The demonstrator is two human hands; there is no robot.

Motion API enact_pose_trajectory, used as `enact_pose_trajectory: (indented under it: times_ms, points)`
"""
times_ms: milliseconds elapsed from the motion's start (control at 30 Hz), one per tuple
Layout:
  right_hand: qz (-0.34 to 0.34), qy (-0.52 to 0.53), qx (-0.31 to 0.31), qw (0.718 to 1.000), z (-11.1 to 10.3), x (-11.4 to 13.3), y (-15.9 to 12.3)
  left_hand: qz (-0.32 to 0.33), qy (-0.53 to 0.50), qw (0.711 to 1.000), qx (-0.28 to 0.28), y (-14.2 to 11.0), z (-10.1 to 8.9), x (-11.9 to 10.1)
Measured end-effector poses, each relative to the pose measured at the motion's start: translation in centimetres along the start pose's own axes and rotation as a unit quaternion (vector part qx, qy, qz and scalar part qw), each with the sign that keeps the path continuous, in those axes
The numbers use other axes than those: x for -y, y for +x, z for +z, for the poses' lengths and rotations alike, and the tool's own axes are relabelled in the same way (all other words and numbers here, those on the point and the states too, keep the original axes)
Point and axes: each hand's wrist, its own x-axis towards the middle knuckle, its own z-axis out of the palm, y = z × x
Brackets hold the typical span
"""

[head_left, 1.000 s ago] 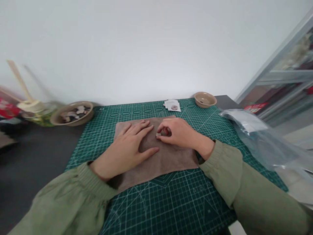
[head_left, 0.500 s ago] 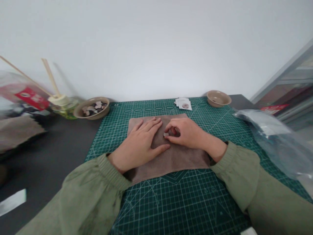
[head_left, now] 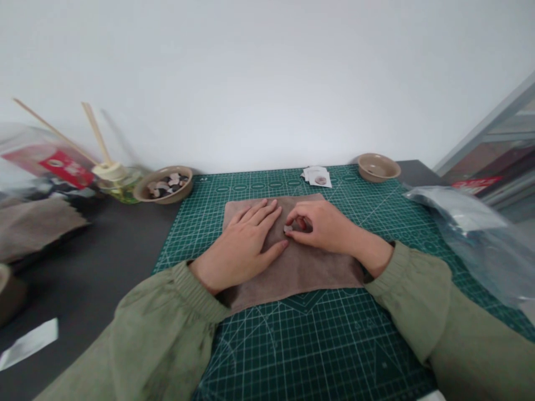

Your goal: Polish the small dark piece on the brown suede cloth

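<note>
A brownish-mauve cloth [head_left: 292, 270] lies on the green cutting mat [head_left: 309, 345] in the head view. My left hand [head_left: 246, 239] rests flat on the cloth, fingers stretched out and thumb apart. To its right, my right hand [head_left: 324, 225] pinches a small pale piece [head_left: 287, 229] between thumb and index finger, low over the cloth or touching it. Fingers cover most of that piece, so its exact kind cannot be made out.
At the back left stands a tan bowl [head_left: 184, 192] of dark and pale pieces, beside a reed diffuser [head_left: 115, 175]. A second tan bowl [head_left: 378, 174] sits back right, near small picture cards [head_left: 320, 177]. A clear plastic bag [head_left: 480, 239] lies at right.
The view has shifted slightly, so everything sits a little further right. My left thumb has drawn in a little toward its fingers. My right hand keeps the same pinch.
</note>
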Motion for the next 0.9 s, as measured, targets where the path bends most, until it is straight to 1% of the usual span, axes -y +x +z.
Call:
enact_pose_trajectory:
  times_ms: [67,167,400,533,700,800,900]
  points:
    - [0.002,-0.003,0.001,1.0,-0.1,0.0,0.0,0.003,-0.001,1.0,-0.001,0.0,0.0,0.0]
    - [0.01,-0.009,-0.012,1.0,-0.2,0.0,-0.1,0.009,0.001,1.0,0.001,-0.1,-0.1,-0.1]
    - [0.006,-0.006,-0.016,1.0,0.1,-0.1,0.0,0.015,0.015,1.0,0.001,0.0,-0.2,-0.2]
    - [-0.006,0.011,-0.002,1.0,0.0,0.1,0.1,0.03,0.02,0.999,-0.025,0.0,0.7,0.9]
    - [-0.005,0.0,-0.016,1.0,-0.3,0.0,0.1,0.074,0.031,0.994,-0.069,0.3,2.3,2.7]
    - [-0.012,0.001,-0.011,1.0,-0.3,-0.2,0.0,0.078,0.036,0.993,-0.08,0.4,2.6,3.1]
    - [-0.015,-0.002,-0.02,1.0,-0.2,-0.4,0.0,0.08,0.035,0.993,-0.078,0.4,2.6,3.3]
